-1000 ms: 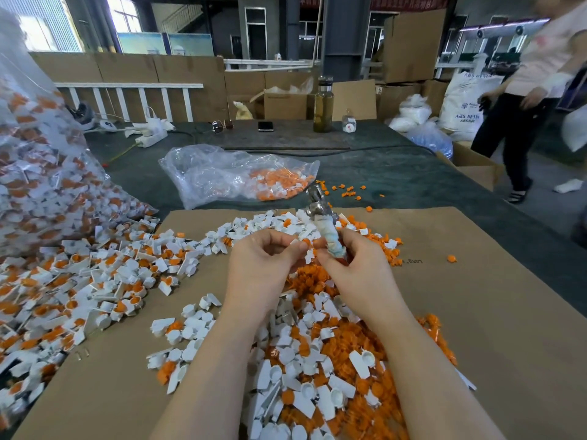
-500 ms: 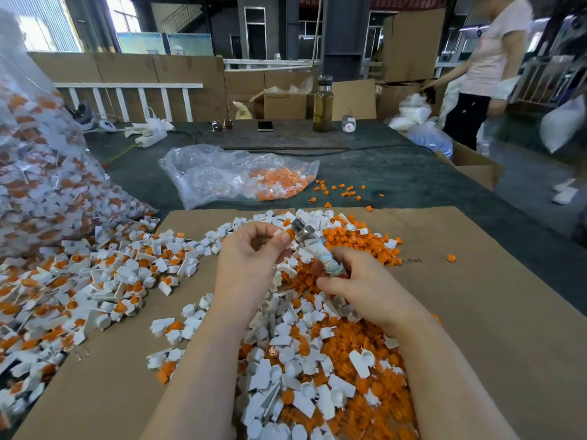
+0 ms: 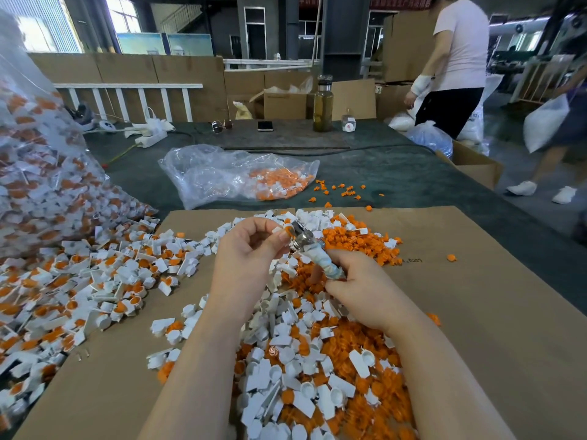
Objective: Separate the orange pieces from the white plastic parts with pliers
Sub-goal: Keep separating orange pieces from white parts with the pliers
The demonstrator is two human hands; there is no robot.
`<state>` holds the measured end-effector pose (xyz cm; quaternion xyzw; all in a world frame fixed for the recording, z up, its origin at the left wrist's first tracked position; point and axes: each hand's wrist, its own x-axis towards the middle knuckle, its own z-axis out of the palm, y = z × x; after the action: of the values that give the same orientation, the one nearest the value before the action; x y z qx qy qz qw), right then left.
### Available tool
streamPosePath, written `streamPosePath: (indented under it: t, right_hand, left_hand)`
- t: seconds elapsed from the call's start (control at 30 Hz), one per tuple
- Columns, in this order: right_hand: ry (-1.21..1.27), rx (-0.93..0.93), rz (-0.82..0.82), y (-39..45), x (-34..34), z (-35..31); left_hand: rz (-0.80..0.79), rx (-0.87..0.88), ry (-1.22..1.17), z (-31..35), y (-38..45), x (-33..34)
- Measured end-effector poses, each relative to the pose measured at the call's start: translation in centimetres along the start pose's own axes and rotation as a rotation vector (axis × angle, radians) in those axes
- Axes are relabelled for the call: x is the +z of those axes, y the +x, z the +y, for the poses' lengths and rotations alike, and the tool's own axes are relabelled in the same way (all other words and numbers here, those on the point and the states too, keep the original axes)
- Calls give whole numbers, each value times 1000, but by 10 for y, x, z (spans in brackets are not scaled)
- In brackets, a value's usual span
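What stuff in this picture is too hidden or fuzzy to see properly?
Head view:
- Pliers: the handles are hidden in the right hand.
- Small part pinched by the left hand: the fingers cover most of it.
- Big bag of parts: cut off by the left edge.
- Phone on the far table: too small for details.

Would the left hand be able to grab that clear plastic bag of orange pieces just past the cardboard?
Probably not right now: the left hand pinches a small white plastic part at the pliers. Nothing blocks the clear plastic bag.
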<state>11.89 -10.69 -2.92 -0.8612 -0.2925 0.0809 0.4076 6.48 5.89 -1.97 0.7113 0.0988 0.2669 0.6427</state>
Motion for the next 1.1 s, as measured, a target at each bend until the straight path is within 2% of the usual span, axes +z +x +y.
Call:
streamPosePath:
  t: [0.33,0.47,0.53,0.6,0.73,0.9,1.0,1.1]
  right_hand:
    - [-79,-3,41,2,4,2]
    - [-121,-10,57,4,7,3]
    - [-158,-16,92,4,9,4]
    - [-197,-13,131,5,10,5]
    - [-222,12,227,7,9,11]
    - [-247,41,324,9,9,14]
    - [-252,66,368,10,9,16]
    - [-260,83,390,10,9,18]
  left_hand:
    - [2,-11,-6,-1,1,0]
    - [-22,-115,-60,-5,5,-3]
    - [-19,-235,-209,-7,6,-5]
    - [57,-363,-426,-6,9,-12]
    - [391,-510,-889,-7,16,-39]
    - [656,-454,-1474,-14,21,-74]
    - [712,-374,-1627,-14,22,-81]
    - [730,-310,-1678,-15,21,-80]
